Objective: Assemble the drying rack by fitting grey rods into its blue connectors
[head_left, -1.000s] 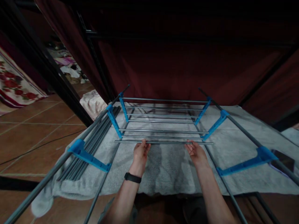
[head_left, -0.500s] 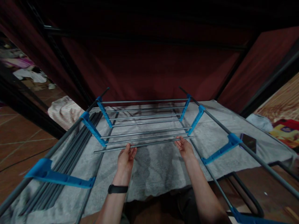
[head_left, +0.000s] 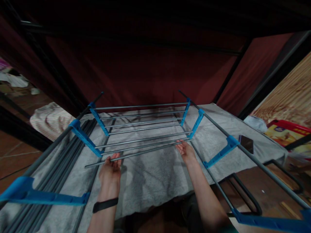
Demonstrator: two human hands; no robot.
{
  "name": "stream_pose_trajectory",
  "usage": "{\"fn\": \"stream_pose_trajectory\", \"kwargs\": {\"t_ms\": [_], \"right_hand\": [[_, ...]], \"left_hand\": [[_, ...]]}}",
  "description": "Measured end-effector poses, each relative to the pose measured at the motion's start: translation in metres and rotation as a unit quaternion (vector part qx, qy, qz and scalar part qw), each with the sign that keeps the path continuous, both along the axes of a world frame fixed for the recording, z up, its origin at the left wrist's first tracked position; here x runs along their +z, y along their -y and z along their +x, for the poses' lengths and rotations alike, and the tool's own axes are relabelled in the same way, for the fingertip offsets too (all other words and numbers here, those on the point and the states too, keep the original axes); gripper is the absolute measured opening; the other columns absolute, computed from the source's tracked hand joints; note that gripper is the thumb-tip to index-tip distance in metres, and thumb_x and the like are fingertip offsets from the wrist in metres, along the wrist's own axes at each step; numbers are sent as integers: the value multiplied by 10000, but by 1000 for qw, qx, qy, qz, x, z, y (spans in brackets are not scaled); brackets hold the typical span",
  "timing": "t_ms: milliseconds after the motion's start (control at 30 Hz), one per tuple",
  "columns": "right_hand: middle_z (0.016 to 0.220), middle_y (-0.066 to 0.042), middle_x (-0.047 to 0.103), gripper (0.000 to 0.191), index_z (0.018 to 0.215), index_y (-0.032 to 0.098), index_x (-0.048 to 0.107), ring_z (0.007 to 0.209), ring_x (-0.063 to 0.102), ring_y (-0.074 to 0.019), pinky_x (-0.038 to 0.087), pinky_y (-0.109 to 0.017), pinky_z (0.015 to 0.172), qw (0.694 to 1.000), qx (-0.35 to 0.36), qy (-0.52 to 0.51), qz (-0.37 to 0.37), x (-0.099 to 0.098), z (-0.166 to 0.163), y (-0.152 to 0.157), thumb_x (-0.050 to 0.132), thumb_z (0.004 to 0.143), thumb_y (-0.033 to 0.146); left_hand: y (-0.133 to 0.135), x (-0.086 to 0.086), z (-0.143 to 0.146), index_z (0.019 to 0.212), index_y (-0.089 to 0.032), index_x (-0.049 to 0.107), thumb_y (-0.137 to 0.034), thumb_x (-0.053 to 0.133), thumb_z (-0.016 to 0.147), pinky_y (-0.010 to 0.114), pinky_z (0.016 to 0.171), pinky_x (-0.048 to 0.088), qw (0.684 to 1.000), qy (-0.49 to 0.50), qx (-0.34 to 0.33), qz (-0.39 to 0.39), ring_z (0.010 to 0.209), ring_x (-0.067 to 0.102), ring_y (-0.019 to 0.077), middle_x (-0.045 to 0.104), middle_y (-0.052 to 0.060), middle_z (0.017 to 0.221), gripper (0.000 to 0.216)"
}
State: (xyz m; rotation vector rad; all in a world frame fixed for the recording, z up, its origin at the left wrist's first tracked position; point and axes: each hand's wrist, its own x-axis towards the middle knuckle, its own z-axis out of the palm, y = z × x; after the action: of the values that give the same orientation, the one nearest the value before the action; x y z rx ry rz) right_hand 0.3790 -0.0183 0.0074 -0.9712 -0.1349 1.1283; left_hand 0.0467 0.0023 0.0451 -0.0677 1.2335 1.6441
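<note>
A loose grey metal tube (head_left: pixel 145 151) lies across both my hands in front of a rack frame. My left hand (head_left: pixel 110 166) grips it near its left end, fingers curled round it. Toward the other end, my right hand (head_left: pixel 186 151) pinches the same tube close to a blue plastic bracket (head_left: pixel 196 124). That tube's right end is beside the bracket's lower end; whether it sits in a hole I cannot tell. Behind it, several grey crossbars (head_left: pixel 145 122) span between blue brackets on the left and right. Another blue bracket (head_left: pixel 84 137) stands on the left side rail.
Several grey tubes (head_left: pixel 60 161) lie bundled at left on the grey cloth (head_left: pixel 150 181). A phone (head_left: pixel 246 144) rests beyond the right rail. Dark red fabric (head_left: pixel 145 77) hangs behind. A red and yellow package (head_left: pixel 284 134) is at far right.
My left hand has slid left along the tube toward its end. My right hand stays near the right bracket. The view has shifted, moving the rack leftward in the picture.
</note>
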Motion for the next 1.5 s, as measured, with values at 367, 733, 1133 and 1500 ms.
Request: {"fn": "stream_pose_trajectory", "kwargs": {"t_ms": [367,733,1133,1500], "right_hand": [[784,-23,734,57,810,194,621,698,694,-124,615,-251,688,1000,-8,3,18,0,1,-1,610,858,165],[763,3,716,71,812,200,593,676,686,-106,603,-233,674,999,-31,22,-24,3,6,2,596,879,176],[809,-28,695,110,799,178,600,749,691,-113,605,-238,714,998,20,12,-56,0,10,1,541,856,104],[820,-9,662,143,750,199,590,753,688,-104,610,-213,659,996,0,38,-81,-11,21,0,536,867,136]], "left_hand": [[-2,-5,-4,754,-177,518,-80,376,942,262,638,556,1000,-8,-29,-5,630,645,111,602,-10,716,255],[3,1,9,772,-170,563,-79,398,957,281,751,566,999,-13,-42,24,687,674,112,636,0,740,264],[15,-7,32,798,-143,582,-105,571,903,271,709,563,990,15,-116,77,752,712,155,702,67,781,112],[14,-6,8,866,-172,559,-169,643,860,225,634,506,993,-53,-6,101,644,652,105,679,31,776,83]]}}
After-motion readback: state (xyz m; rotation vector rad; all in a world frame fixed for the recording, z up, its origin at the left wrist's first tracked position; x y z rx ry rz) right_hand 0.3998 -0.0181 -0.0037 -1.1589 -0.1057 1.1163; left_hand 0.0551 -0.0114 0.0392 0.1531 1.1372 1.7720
